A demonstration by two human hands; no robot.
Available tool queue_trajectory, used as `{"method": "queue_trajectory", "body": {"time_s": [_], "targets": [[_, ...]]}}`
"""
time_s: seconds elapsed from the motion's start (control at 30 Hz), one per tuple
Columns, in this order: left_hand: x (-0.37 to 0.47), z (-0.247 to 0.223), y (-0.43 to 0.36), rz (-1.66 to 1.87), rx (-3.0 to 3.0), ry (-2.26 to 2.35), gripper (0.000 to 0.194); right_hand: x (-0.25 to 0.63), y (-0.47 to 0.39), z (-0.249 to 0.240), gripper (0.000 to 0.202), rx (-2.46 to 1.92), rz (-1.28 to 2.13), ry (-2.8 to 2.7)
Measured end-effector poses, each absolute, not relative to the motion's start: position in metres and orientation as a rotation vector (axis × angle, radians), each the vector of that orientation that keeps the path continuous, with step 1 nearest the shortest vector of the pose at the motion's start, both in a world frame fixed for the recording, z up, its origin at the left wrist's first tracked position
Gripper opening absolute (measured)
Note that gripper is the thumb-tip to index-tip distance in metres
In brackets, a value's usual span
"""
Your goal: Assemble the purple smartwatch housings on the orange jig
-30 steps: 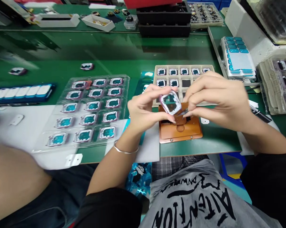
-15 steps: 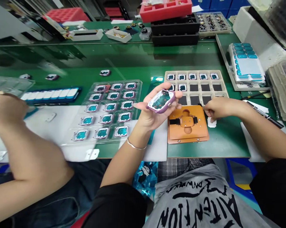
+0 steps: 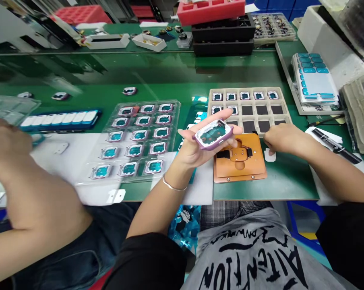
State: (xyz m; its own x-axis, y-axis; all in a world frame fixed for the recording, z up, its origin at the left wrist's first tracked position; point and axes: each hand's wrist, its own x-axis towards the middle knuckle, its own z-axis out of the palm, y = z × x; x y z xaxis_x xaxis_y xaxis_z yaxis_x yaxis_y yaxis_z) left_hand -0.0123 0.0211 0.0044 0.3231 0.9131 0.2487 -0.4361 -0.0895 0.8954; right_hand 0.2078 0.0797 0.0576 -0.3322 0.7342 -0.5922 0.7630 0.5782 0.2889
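My left hand [image 3: 190, 149] holds a purple watch case [image 3: 214, 135] above the table. The case lies tilted across my fingers, its white-rimmed inside with teal film facing up. At the table my right hand [image 3: 275, 139] has its fingers bent together on a small white plate [image 3: 270, 155]; the fingertips are partly hidden. Between my hands lies an orange fixture [image 3: 239, 173] with a black strap and a raised middle. Behind it a beige tray [image 3: 251, 98] carries watch cases in its far rows and dark pads in other pockets.
A clear tray [image 3: 177, 105] with rows of watch cases stands left of my left hand. A co-worker's arm [image 3: 40, 181] reaches in from the left. Teal film sheets [image 3: 317, 82] are stacked at right, near a black pen-like tool [image 3: 336, 146]. Black trays [image 3: 222, 36] stand behind.
My left hand has shifted slightly right and down, and the watch case has turned flatter. My right hand stays at the white plate, moved only slightly. The co-worker's hand has moved left.
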Motion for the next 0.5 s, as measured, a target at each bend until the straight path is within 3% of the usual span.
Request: {"method": "queue_trajectory", "body": {"time_s": [0.17,0.37,0.5], "targets": [[-0.011,0.008,0.019,1.210,1.146,0.554,0.098,0.206,0.078,0.054,0.004,1.177,-0.065,2.143],[-0.015,0.005,0.020,1.268,1.244,0.604,0.068,0.218,0.082,0.060,0.009,1.184,-0.087,2.224],[-0.012,0.006,0.020,1.294,1.238,0.646,0.049,0.236,0.080,0.083,0.016,1.152,-0.416,2.676]]}}
